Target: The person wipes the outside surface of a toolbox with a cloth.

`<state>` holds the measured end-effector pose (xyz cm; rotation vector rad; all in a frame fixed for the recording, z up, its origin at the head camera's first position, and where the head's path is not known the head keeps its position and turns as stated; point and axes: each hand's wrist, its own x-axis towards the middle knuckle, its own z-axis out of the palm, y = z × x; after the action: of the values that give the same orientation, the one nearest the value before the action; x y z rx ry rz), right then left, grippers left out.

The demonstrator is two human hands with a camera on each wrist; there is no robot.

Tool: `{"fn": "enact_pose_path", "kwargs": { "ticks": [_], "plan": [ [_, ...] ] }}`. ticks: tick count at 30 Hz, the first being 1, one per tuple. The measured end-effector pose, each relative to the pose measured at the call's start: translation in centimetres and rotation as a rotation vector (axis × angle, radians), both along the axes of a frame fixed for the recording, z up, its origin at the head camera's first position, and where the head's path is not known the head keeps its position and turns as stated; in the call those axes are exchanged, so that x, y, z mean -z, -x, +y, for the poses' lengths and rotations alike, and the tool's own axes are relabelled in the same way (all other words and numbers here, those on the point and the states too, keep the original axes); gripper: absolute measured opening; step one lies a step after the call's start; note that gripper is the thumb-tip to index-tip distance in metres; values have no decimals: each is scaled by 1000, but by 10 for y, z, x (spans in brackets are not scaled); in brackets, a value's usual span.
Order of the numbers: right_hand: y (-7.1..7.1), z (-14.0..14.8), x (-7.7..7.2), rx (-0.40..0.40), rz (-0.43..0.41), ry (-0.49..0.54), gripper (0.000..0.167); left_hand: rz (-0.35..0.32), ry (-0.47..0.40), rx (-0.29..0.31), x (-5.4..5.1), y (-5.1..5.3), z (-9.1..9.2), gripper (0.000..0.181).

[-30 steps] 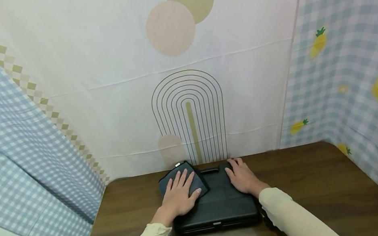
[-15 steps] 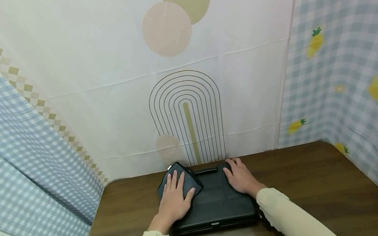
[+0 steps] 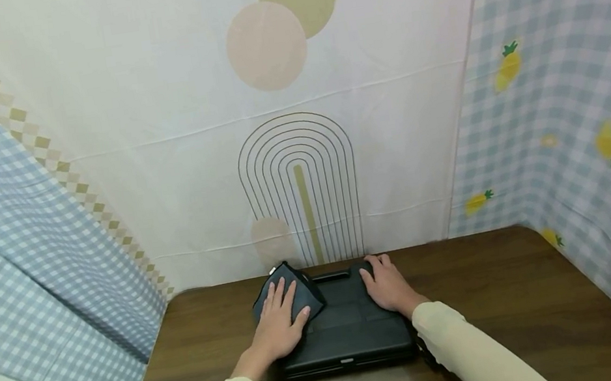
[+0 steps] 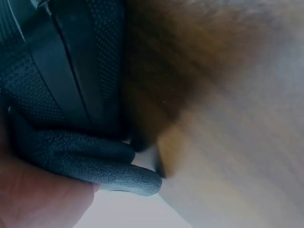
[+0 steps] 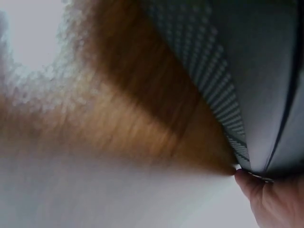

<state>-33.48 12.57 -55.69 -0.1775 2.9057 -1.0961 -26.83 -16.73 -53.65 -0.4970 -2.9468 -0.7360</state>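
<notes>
A black hard case [image 3: 357, 341] lies flat on the table, its handle at the far side and a small clasp on the near side. On its far left part is a folded dark grey cloth [image 3: 313, 301] with black edging and a white tag. My left hand [image 3: 276, 330] presses flat on the cloth, fingers spread. In the left wrist view, folds of the cloth [image 4: 99, 166] hang past the case's textured side. My right hand [image 3: 389, 286] holds the case's far right corner, thumb on top. The right wrist view shows part of that hand [image 5: 270, 202] against the case's edge.
The brown wooden table [image 3: 494, 300] extends on both sides of the case. A pale printed curtain [image 3: 188, 201] hangs right behind its far edge. Checked blue cloths [image 3: 564, 178] hang at left and right.
My left hand and the cloth have slid a little left and nearer across the case's top. The right hand stays at its corner, and the head view has shifted slightly.
</notes>
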Motion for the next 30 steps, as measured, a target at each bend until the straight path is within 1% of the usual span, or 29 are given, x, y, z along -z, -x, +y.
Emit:
{"fn": "enact_pose_path", "kwargs": {
  "ticks": [3,6,8,12,15,19,22,25,27,30],
  "plan": [
    [1,-1,0,0,-8,-4,58,-13,-9,13,-1,-7,-4,70],
    [0,0,-1,3,-6,-15,58,-37,14,26,-1,-17,-7,70],
    [0,-1,-1,4,-5,-25,57,-42,29,35,-1,-26,-8,70],
    [0,-1,0,4,-3,-26,57,-42,32,60,-2,-44,-10,66],
    [1,-1,1,5,2,-20,57,-66,24,80,-3,-59,-11,64],
    [1,0,2,10,2,-13,56,-107,22,123,-4,-78,-12,64],
    [0,-1,1,11,1,-10,56,-96,28,154,-3,-92,-12,62],
    [0,-1,0,8,5,-8,56,-51,52,161,3,-103,-11,62],
    [1,-1,1,6,8,-11,56,-25,59,159,6,-108,-9,62],
    [2,-1,1,4,15,-19,55,5,84,151,9,-111,-8,64]
  ]
}}
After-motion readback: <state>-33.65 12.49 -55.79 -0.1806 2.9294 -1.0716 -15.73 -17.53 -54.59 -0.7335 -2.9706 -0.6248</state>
